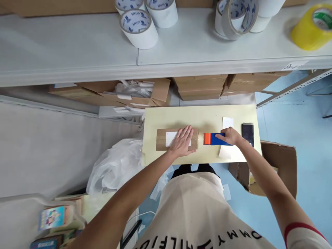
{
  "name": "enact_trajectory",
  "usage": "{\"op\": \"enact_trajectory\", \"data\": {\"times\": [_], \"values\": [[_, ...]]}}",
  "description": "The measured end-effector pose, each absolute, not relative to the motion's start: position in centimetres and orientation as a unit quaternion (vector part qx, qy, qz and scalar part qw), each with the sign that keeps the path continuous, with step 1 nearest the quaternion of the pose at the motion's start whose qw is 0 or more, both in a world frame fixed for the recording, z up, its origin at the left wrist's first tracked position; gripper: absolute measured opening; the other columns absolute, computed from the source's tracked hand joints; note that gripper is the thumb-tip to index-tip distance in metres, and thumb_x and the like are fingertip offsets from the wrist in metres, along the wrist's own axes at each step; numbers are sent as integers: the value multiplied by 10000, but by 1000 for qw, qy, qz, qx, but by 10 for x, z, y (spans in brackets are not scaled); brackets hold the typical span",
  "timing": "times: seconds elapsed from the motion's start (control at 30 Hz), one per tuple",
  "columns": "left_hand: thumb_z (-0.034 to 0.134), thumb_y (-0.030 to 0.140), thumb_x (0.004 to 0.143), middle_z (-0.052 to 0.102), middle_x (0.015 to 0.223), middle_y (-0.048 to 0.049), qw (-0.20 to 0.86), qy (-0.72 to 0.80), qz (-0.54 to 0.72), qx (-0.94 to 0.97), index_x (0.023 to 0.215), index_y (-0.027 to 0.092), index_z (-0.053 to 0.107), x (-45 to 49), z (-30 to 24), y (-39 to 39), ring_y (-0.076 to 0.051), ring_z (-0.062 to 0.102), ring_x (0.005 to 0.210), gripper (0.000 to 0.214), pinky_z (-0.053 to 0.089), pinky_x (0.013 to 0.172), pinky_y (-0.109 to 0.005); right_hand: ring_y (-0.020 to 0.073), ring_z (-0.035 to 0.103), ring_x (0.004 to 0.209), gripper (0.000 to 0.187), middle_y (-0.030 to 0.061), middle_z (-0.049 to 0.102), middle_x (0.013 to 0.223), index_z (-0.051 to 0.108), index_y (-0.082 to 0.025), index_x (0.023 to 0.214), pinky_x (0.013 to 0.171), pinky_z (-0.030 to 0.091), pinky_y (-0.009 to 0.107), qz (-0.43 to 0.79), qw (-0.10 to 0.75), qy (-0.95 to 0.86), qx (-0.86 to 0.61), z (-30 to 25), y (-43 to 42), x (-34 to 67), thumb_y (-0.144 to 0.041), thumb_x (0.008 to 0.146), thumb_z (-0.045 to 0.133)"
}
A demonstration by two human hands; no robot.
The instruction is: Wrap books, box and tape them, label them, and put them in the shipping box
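Note:
A long brown cardboard box (161, 140) lies on the pale yellow table (204, 116), with a white label (170, 137) on its top. My left hand (182, 142) rests flat on the right half of the box, fingers stretched out and partly covering the label. To the right, my right hand (229, 135) grips a blue tape dispenser (216, 139) with an orange front end. That orange end points at the box's right end, and a small gap separates the two.
White paper sheets (227, 122) and a black phone (247, 133) lie at the table's right. Behind runs a shelf (181, 52) with white tape rolls (140, 34) and a yellow one (308, 33). An open carton (282, 169) stands lower right; white plastic bags (114, 166) lie left.

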State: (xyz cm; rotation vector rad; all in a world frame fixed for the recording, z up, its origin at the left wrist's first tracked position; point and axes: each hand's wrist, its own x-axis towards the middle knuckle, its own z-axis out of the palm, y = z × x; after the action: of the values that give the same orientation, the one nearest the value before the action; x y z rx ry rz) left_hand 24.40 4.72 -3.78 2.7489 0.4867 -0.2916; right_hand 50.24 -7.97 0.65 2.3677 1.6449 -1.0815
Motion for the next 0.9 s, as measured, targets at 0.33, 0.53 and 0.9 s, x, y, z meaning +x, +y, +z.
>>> {"op": "enact_trajectory", "data": {"times": [0.33,0.53,0.9], "values": [[663,450,783,215,1622,-96,143,169,-97,970,1312,317,595,257,-29,33,-488,113,1453,550,40,1098,-718,314,680,957,489,204,714,980,718,-137,1036,787,474,376,-264,152,528,793,42,-30,438,-519,943,426],[655,445,770,257,1601,-136,110,172,-94,974,1284,276,616,261,-26,27,-482,159,1441,542,92,1088,-715,312,677,1001,442,205,716,1027,719,-149,1069,799,489,373,-238,166,538,792,48,-38,438,-461,946,432],[659,431,759,255,1598,-162,103,180,-66,976,1298,235,606,264,-37,23,-507,128,1439,576,82,1076,-725,323,678,1021,407,223,717,1040,707,-122,1112,819,528,411,-205,185,532,801,56,-21,423,-416,895,528]]}}
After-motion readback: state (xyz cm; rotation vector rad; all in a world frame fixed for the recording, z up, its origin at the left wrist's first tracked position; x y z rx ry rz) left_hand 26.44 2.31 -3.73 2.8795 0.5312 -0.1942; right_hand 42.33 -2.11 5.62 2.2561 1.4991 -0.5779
